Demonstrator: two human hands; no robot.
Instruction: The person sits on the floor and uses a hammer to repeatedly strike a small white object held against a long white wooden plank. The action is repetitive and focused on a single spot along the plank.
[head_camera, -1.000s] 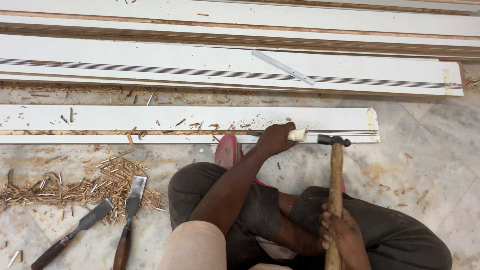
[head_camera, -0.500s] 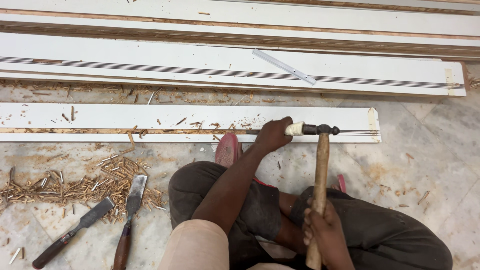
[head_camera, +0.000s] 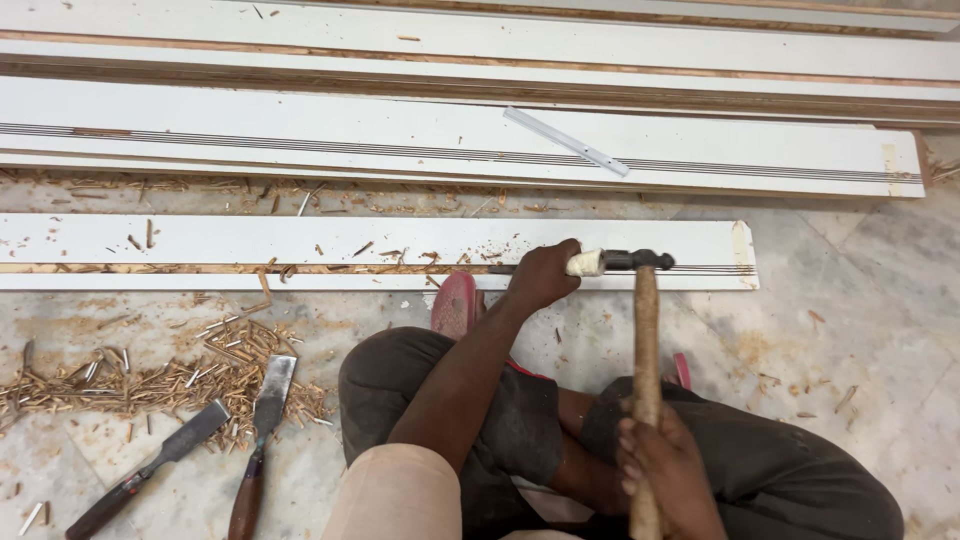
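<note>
My left hand (head_camera: 543, 275) grips a chisel with a pale handle (head_camera: 586, 263), laid along the groove of a long white board (head_camera: 300, 240) on the floor. Its blade points left into the chipped, bare-wood part of the groove. My right hand (head_camera: 665, 470) holds a wooden-handled hammer (head_camera: 645, 350) near the bottom of the handle. The dark hammer head (head_camera: 640, 260) meets the end of the chisel handle. I sit on the floor with my legs folded and a red sandal (head_camera: 455, 303) under my foot.
Two spare chisels (head_camera: 262, 440) lie at the lower left beside a heap of wood chips (head_camera: 150, 375). More long white boards (head_camera: 450, 150) lie stacked beyond, one carrying a thin white strip (head_camera: 565, 141). The floor is pale stone tile (head_camera: 860, 330).
The hammer has swung left and down from a raised, tilted position; its head now touches the chisel handle. My left hand has stayed in place on the chisel.
</note>
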